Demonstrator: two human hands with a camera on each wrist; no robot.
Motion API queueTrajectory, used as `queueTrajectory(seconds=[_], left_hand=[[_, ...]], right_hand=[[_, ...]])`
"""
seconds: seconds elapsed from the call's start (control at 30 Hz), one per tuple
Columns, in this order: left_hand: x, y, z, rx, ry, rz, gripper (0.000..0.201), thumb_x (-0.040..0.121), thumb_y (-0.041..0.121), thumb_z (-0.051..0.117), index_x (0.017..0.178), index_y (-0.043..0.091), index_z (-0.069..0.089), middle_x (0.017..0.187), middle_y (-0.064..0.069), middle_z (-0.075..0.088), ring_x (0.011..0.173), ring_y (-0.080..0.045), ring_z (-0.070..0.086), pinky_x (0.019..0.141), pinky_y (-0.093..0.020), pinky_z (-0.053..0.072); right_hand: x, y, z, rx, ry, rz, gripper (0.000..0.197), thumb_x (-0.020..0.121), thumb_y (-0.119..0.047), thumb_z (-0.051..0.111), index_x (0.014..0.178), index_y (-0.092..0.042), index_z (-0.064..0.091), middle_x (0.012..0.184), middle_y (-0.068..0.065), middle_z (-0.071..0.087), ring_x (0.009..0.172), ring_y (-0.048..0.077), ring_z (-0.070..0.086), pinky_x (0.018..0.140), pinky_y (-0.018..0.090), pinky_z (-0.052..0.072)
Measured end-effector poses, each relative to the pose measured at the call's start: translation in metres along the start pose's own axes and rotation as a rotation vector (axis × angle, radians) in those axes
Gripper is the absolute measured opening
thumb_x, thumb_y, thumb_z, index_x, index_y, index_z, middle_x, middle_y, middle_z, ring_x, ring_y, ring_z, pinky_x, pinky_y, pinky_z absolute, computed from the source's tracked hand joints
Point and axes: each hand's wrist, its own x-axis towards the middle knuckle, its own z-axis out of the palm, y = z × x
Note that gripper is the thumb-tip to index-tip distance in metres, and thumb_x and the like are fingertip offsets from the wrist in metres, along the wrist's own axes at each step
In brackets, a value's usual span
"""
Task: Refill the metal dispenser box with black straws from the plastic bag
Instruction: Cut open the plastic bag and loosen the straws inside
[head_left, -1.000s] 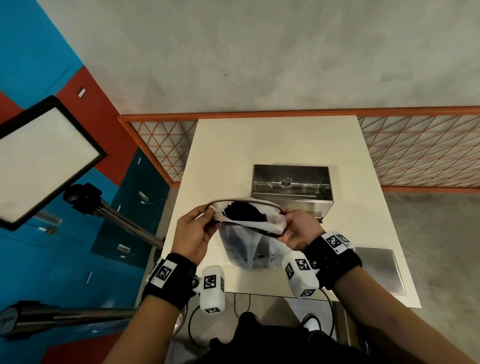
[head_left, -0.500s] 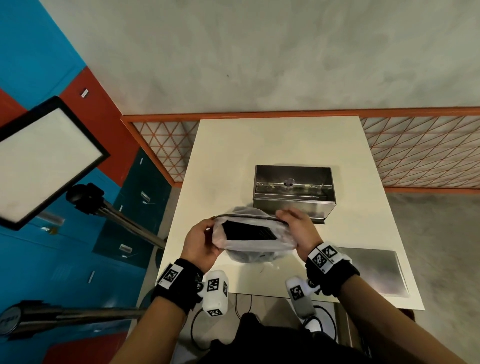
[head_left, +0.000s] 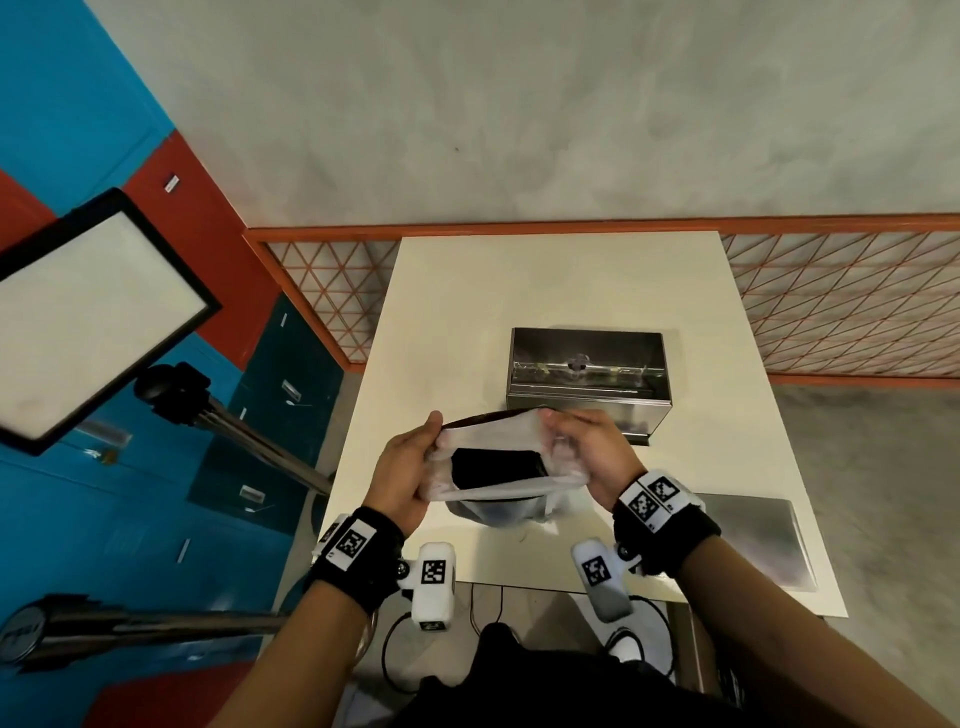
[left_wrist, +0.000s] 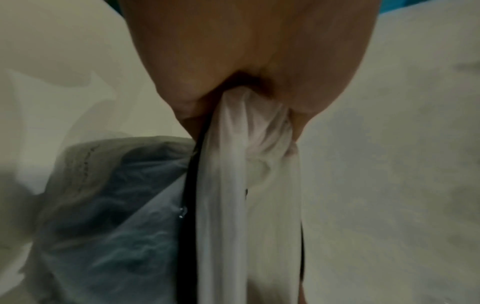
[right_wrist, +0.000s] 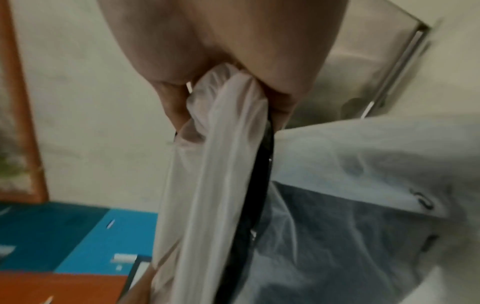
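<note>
A translucent plastic bag (head_left: 493, 488) of black straws (head_left: 496, 465) is held up over the near part of the white table (head_left: 561, 280). My left hand (head_left: 415, 462) grips the bag's left rim (left_wrist: 249, 148), and my right hand (head_left: 582, 447) grips the right rim (right_wrist: 223, 115). The mouth is stretched wide between them, showing the dark straw bundle inside. The open metal dispenser box (head_left: 587, 371) stands just beyond the bag, a little to the right.
A flat metal lid (head_left: 753, 540) lies on the table at the near right. A light panel (head_left: 88, 317) on a tripod stands to the left. An orange mesh fence (head_left: 852, 306) runs behind the table, with blue cabinets (head_left: 249, 441) at the left.
Both hands have drawn the bag's mouth wider and tilted it toward me. The straw bundle now shows more fully inside. The box has not moved.
</note>
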Motion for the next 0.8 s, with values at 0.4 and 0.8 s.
queueTrajectory(seconds=[0.4, 0.8], left_hand=[[-0.002, -0.006, 0.002, 0.236, 0.070, 0.241, 0.014, 0.097, 0.026, 0.066, 0.108, 0.018, 0.066, 0.107, -0.010, 0.071, 0.097, -0.024, 0.065, 0.086, -0.039, 0.052], [0.005, 0.001, -0.003, 0.545, 0.081, 0.407, 0.011, 0.102, 0.028, 0.057, 0.103, 0.036, 0.064, 0.096, -0.012, 0.069, 0.085, -0.022, 0.065, 0.080, -0.040, 0.053]], right_hand=[[-0.002, -0.001, 0.000, 0.256, 0.143, 0.265, 0.013, 0.069, -0.023, 0.064, 0.067, -0.011, 0.061, 0.076, 0.015, 0.053, 0.073, 0.028, 0.054, 0.076, 0.038, 0.045], [0.009, 0.002, -0.011, 0.247, 0.246, 0.154, 0.024, 0.090, 0.003, 0.051, 0.094, -0.010, 0.070, 0.092, 0.012, 0.068, 0.084, 0.024, 0.063, 0.074, 0.031, 0.055]])
